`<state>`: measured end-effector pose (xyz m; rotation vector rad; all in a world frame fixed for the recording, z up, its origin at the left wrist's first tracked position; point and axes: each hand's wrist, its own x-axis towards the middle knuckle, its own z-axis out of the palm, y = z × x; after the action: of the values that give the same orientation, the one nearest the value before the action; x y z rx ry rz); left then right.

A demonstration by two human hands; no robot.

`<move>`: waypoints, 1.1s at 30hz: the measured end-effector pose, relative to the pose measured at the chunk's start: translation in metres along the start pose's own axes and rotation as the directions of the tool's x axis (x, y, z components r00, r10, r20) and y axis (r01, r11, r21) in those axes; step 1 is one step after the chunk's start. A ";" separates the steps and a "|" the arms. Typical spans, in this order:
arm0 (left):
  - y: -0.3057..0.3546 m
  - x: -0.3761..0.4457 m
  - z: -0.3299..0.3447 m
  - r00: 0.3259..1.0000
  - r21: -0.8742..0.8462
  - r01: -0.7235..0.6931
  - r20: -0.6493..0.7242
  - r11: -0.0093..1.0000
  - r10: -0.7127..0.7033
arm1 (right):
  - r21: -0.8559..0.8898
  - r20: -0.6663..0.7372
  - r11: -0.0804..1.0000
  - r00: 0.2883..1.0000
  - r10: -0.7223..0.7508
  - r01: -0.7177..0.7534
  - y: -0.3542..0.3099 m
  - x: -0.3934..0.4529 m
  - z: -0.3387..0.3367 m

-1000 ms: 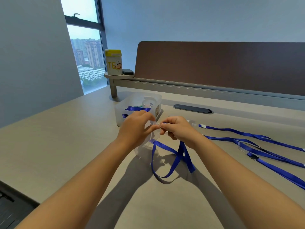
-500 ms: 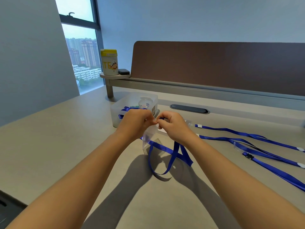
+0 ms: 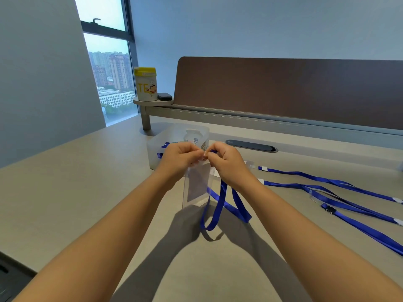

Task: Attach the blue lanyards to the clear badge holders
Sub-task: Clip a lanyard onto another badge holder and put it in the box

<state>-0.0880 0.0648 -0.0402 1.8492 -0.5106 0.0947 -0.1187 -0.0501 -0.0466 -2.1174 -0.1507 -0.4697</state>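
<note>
A clear badge holder (image 3: 196,188) hangs upright above the desk, pinched at its top edge by my left hand (image 3: 180,159). My right hand (image 3: 226,163) is closed on the end of a blue lanyard (image 3: 220,205), held against the holder's top. The lanyard's loop drops from that hand and touches the desk. The clip and the holder's slot are hidden between my fingertips.
A translucent plastic bin (image 3: 157,152) with more lanyards stands just behind my hands. Several blue lanyards with badge holders (image 3: 340,194) lie stretched across the desk at right. A yellow-lidded canister (image 3: 145,83) sits on a small shelf; a brown divider panel (image 3: 283,88) runs along the back.
Both hands have lifted slightly, raising the badge holder so it hangs clear and upright. The lanyard loop has been pulled up and narrower.
</note>
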 end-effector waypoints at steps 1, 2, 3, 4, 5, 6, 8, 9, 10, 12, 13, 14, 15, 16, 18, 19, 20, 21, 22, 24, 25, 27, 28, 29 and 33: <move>0.000 0.000 -0.001 0.999 -0.069 0.037 0.006 0.997 -0.037 | 0.018 -0.006 1.000 1.000 -0.003 0.004 0.000 0.001 0.000; 0.000 0.001 -0.001 0.997 -0.139 0.075 0.016 0.988 -0.074 | 0.042 -0.013 0.999 1.000 -0.006 0.007 -0.001 0.002 0.000; 0.000 0.002 -0.003 0.994 -0.205 0.113 0.028 0.972 -0.110 | 0.063 -0.020 0.998 1.000 -0.006 0.007 -0.001 0.003 0.000; 0.000 0.001 -0.004 0.989 -0.262 0.146 0.041 0.954 -0.140 | 0.073 -0.024 0.997 1.000 -0.003 0.005 -0.002 0.003 0.000; -0.001 0.001 -0.005 0.986 -0.301 0.166 0.055 0.939 -0.157 | 0.075 -0.026 0.997 1.000 0.003 -0.001 -0.002 0.003 0.000; -0.001 0.001 -0.005 0.984 -0.314 0.178 0.068 0.933 -0.165 | 0.086 -0.027 0.996 1.000 0.010 -0.007 -0.003 0.004 -0.001; 0.000 0.000 -0.003 0.981 -0.314 0.193 0.079 0.930 -0.177 | 0.147 -0.021 0.989 0.999 0.036 -0.032 -0.004 0.005 -0.004; 0.000 0.000 -0.003 0.978 -0.328 0.207 0.078 0.922 -0.192 | 0.190 -0.013 0.980 0.998 0.066 -0.062 -0.005 0.005 -0.006; 0.000 0.000 -0.002 0.973 -0.350 0.229 0.082 0.908 -0.214 | 0.244 0.001 0.964 0.994 0.108 -0.105 -0.006 0.006 -0.007; -0.001 -0.001 0.000 0.969 -0.388 0.245 0.106 0.889 -0.221 | 0.370 0.045 0.907 0.979 0.200 -0.203 -0.008 0.006 -0.011; -0.002 -0.002 0.001 0.977 -0.341 0.210 0.106 0.917 -0.184 | 0.434 0.068 0.866 0.968 0.242 -0.248 -0.009 0.007 -0.012; -0.004 -0.003 0.002 0.986 -0.257 0.157 0.098 0.954 -0.136 | 0.496 0.089 0.820 0.956 0.278 -0.285 -0.011 0.007 -0.013; -0.006 -0.005 0.004 0.992 -0.170 0.108 0.089 0.979 -0.093 | 0.550 0.107 0.773 0.944 0.311 -0.316 -0.013 0.008 -0.014; -0.007 -0.006 0.005 0.995 -0.088 0.076 0.071 0.993 -0.070 | 0.588 0.123 0.732 0.933 0.339 -0.344 -0.013 0.008 -0.016; -0.014 -0.007 0.006 0.999 0.087 0.032 -0.020 0.996 -0.030 | 0.581 0.142 0.720 0.918 0.370 -0.380 -0.012 0.008 -0.019; -0.017 -0.008 0.005 0.996 0.199 0.006 -0.083 0.980 0.011 | 0.514 0.138 0.767 0.919 0.369 -0.384 -0.009 0.008 -0.020; -0.020 -0.009 0.003 0.988 0.323 -0.023 -0.136 0.946 0.071 | 0.399 0.127 0.835 0.925 0.359 -0.379 -0.006 0.007 -0.022; -0.023 -0.010 0.001 0.977 0.444 -0.056 -0.160 0.894 0.140 | 0.251 0.118 0.897 0.931 0.344 -0.363 -0.003 0.006 -0.024; -0.026 -0.010 -0.001 0.965 0.557 -0.089 -0.157 0.825 0.210 | 0.099 0.113 0.935 0.938 0.328 -0.339 0.000 0.004 -0.025; -0.030 -0.010 -0.002 0.933 0.715 -0.186 -0.086 0.674 0.349 | -0.144 0.105 0.949 0.949 0.296 -0.280 0.006 0.003 -0.025; -0.029 -0.011 -0.002 0.916 0.760 -0.250 -0.016 0.600 0.402 | -0.236 0.107 0.939 0.954 0.280 -0.249 0.008 0.002 -0.024; -0.030 -0.011 0.001 0.890 0.804 -0.313 0.062 0.506 0.452 | -0.356 0.116 0.913 0.959 0.257 -0.202 0.013 0.002 -0.020; -0.032 -0.011 0.002 0.883 0.816 -0.328 0.085 0.476 0.462 | -0.387 0.118 0.901 0.958 0.261 -0.198 0.015 0.002 -0.018; -0.033 -0.012 0.003 0.878 0.819 -0.333 0.089 0.467 0.469 | -0.402 0.121 0.894 0.956 0.269 -0.201 0.017 0.002 -0.017; -0.031 -0.007 0.007 0.948 0.574 -0.137 -0.160 0.807 0.275 | -0.255 0.257 0.904 0.877 0.406 -0.344 0.021 0.001 -0.020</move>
<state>-0.0834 0.0686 -0.0725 2.3039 -0.5533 0.6728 -0.1175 -0.0782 -0.0526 -2.3373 0.1435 0.0824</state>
